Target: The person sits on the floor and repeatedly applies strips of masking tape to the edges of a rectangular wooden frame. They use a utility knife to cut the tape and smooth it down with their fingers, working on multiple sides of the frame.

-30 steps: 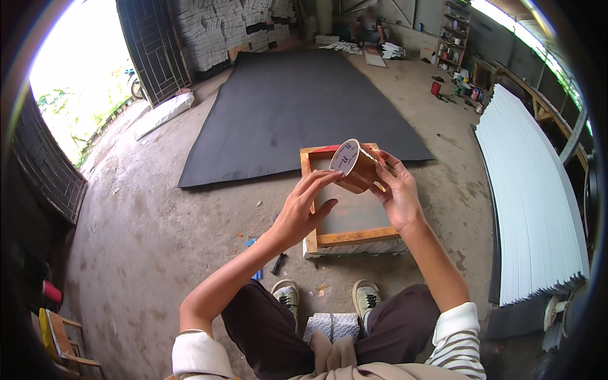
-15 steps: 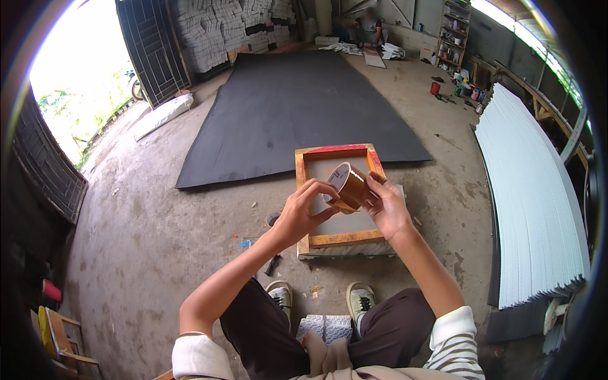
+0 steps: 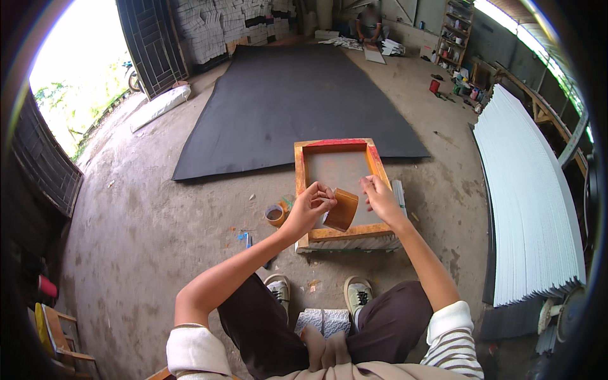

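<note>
A shiny roll of brown packing tape [image 3: 342, 210] hangs tilted from my left hand [image 3: 315, 204], its curved side toward me. The thumb and fingers of that hand are closed on its upper left edge. To the right of the roll, a small gap away, my right hand [image 3: 380, 197] has curled, pinched fingers; I cannot make out what is in them. Beneath both hands lies a wooden frame [image 3: 345, 237] with a greyish mesh panel and red stain on its far bar. It rests on a stack of pale sheets [image 3: 370, 244].
Another tape roll [image 3: 275, 214] lies on the floor left of the frame, near a small blue item [image 3: 247, 239]. A large black sheet [image 3: 297, 107] spreads beyond. Stacked pale sheets [image 3: 532, 196] stand at right. A person [image 3: 369, 25] sits at the far end.
My right hand has come away from the tape roll, leaving it in my left hand. The roll has turned and sits lower. The roll on the floor shows more fully.
</note>
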`<move>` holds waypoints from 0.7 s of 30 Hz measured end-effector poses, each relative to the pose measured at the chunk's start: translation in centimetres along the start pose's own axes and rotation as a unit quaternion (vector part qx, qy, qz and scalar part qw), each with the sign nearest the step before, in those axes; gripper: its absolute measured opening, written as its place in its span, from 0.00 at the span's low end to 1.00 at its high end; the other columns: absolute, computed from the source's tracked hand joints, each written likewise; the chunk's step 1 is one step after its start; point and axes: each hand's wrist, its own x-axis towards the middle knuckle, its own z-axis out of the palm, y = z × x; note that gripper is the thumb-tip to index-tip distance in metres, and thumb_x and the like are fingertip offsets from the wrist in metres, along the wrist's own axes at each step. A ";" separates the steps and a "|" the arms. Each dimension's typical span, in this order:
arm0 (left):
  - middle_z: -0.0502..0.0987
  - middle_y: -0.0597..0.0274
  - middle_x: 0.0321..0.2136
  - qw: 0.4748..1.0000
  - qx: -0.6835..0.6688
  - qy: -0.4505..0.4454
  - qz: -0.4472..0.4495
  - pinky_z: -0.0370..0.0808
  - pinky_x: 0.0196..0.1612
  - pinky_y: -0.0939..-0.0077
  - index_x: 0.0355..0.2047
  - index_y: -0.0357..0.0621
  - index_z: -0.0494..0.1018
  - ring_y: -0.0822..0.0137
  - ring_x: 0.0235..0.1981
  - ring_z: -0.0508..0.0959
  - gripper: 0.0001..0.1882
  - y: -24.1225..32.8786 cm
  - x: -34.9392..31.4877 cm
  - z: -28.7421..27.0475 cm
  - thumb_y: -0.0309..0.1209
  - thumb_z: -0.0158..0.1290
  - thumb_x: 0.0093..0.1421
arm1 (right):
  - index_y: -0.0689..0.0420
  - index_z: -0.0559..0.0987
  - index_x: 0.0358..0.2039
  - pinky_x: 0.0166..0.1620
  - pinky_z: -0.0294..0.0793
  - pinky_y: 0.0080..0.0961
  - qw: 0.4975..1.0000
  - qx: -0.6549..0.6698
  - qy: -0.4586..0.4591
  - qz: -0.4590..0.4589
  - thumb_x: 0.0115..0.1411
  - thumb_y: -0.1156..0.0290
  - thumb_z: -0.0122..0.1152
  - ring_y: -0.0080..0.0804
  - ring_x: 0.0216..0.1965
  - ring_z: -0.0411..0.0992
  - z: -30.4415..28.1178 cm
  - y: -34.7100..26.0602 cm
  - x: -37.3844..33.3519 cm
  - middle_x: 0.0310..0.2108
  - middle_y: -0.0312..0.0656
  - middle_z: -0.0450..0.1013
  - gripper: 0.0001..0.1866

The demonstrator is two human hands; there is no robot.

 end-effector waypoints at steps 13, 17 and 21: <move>0.74 0.63 0.37 0.988 0.054 0.125 0.066 0.74 0.42 0.78 0.41 0.39 0.66 0.75 0.39 0.76 0.10 -0.5 -0.7 -0.8 0.24 0.53 0.60 | 0.54 0.62 0.56 0.53 0.66 0.35 0.931 -0.177 0.109 -0.301 0.58 0.60 0.61 0.36 0.46 0.68 3.7 0.4 -0.3 0.47 0.42 0.65 0.29; 0.77 0.58 0.39 0.979 0.088 0.160 0.086 0.74 0.46 0.77 0.51 0.42 0.68 0.72 0.40 0.77 0.18 0.0 -0.8 -1.2 0.23 0.53 0.59 | 0.63 0.50 0.60 0.50 0.72 0.33 0.932 0.359 -0.051 -0.023 0.59 0.69 0.59 0.36 0.44 0.70 2.6 -1.4 -0.6 0.46 0.49 0.65 0.35; 0.77 0.60 0.42 0.984 0.087 0.149 0.048 0.74 0.48 0.77 0.51 0.44 0.71 0.72 0.43 0.77 0.18 0.8 -0.8 -1.1 0.24 0.53 0.59 | 0.60 0.50 0.61 0.51 0.73 0.35 0.909 0.414 -0.046 -0.011 0.57 0.76 0.59 0.38 0.45 0.70 3.0 -1.8 -0.8 0.46 0.51 0.66 0.36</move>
